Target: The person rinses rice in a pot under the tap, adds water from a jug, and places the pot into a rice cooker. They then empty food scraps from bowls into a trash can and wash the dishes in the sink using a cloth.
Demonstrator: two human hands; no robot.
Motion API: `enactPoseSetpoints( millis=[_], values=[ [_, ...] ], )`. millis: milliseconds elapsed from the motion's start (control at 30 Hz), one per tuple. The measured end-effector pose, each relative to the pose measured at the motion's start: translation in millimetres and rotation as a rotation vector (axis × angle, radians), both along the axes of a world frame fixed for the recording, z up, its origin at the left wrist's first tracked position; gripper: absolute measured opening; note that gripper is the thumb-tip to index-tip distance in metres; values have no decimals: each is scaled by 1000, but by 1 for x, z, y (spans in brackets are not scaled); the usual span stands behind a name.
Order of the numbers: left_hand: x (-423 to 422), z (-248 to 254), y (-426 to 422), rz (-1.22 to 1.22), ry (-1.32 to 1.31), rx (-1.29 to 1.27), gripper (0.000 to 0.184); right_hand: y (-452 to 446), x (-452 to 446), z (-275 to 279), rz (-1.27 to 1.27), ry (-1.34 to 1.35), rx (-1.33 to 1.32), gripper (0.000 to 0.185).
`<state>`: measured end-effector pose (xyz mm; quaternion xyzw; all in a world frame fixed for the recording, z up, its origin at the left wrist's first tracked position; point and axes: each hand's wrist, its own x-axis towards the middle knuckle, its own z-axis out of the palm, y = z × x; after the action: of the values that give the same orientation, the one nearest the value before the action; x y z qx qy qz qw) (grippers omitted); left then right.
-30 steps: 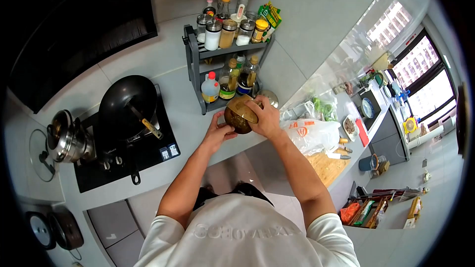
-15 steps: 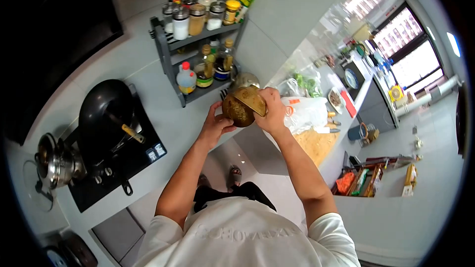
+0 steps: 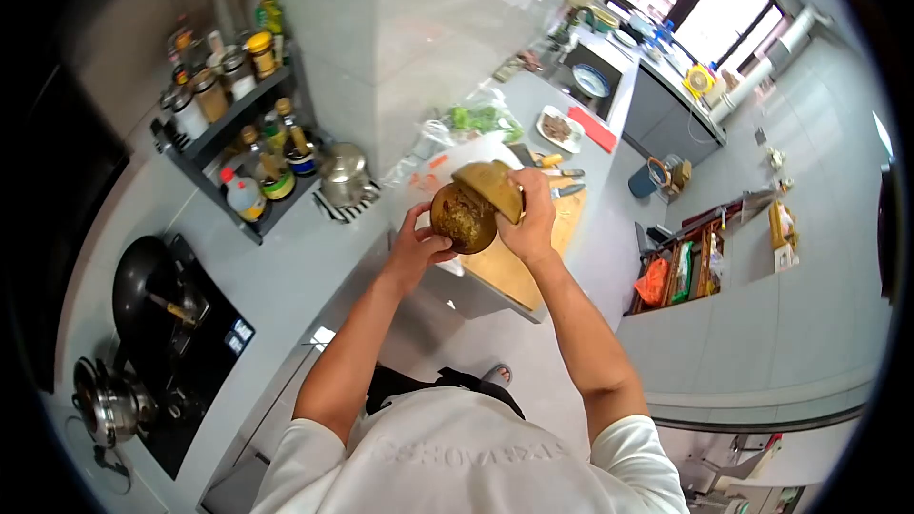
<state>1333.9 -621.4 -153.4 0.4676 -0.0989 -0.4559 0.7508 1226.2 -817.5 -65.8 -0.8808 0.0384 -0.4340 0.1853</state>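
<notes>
Counter [image 3: 524, 95]: wooden board [image 3: 514, 271], knives [image 3: 569, 190] | far window [image 3: 700, 0] | left hand [image 3: 414, 252] grips brown bowl [image 3: 464, 224], right hand [image 3: 531, 221] tan bowl [image 3: 490, 187]

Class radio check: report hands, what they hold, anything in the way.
Left hand holding round brown dish. Right hand holding tilted bowl-like piece. No obstruction visible between them; knives near cutting board.

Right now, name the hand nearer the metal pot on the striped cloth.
Left: the left hand is below and rightward of the metal pot in view; the right hand is farther right.
</notes>
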Motion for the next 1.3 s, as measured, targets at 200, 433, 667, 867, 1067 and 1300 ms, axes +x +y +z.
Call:
enactPoseSetpoints(
  millis=[200, 433, 667, 867, 1067, 1300],
  values=[
    [-98, 8, -129, -31, 0, -47, 80, -132, -115, -14, -85, -118, 127, 68],
    [-211, 1, -298, -123, 103, -32, 81, -281, -235, -7, -168, -110, 193, 65],
    [-270, -8, -453, -239, 112, -55, 80, -419, -307, -18, -317, -81, 247, 59],
    [-276, -15, -588, -287, 82, -71, 79, -543, -315, -27, -372, -85, 158, 59],
    [-244, -19, -735, -255, 128, -78, 83, -692, -282, -24, -356, -64, 88, 65],
    [-194, -13, -882, -224, 93, 2, 84, -851, -222, -26, -353, -123, 192, 65]
  ],
)
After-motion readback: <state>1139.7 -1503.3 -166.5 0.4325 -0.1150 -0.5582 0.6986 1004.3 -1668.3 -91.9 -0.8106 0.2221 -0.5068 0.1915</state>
